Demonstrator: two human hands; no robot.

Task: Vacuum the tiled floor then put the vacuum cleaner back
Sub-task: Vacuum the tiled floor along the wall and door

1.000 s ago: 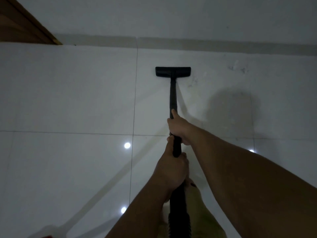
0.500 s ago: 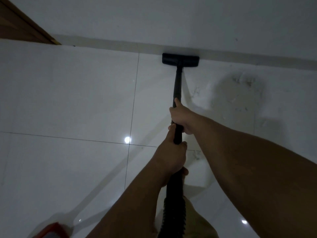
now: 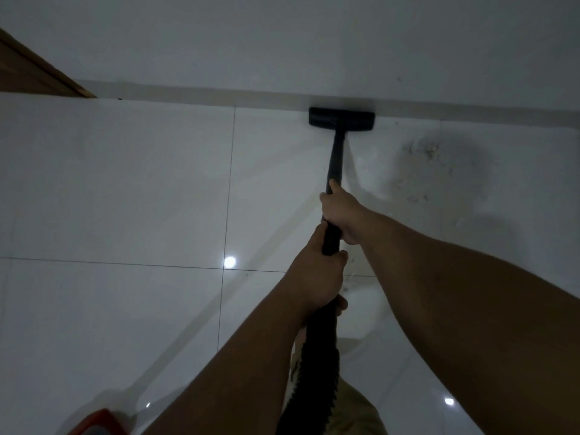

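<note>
— So, where did the vacuum sit at that moment?

— Floor head (image 3: 341,119) lay flat on the tiled floor (image 3: 125,183), at about 12 o'clock from my hands, its far edge right against the skirting strip (image 3: 188,93) at the foot of the wall (image 3: 282,42). Black wand (image 3: 335,158) ran straight back from it toward me.

— And your hands?

— Both wrapped on the wand. Right hand (image 3: 340,211) was the forward one, fingers curled round the tube, thumb laid along its top pointing toward the head. Left hand (image 3: 317,281) gripped just behind it, at 6 o'clock from the right, nearly touching it. Below the left hand the ribbed hose (image 3: 317,372) dropped out of the bottom of the view.

— Anything on the floor worth noting?

— Pale grit and crumbs (image 3: 430,158), scattered at about 2 o'clock from my right hand, just to the right of the wand, inside a dark shadow patch. Bright ceiling-light reflection (image 3: 229,262) at 9 o'clock from my left hand, near where the tile joints crossed.

— Surroundings?

— Brown wooden frame (image 3: 34,73) at 10 o'clock, far corner. Red object (image 3: 100,423) at 7 o'clock, cut by the frame edge; could not tell what it was. Khaki cloth (image 3: 357,409) showed under the hose.
</note>
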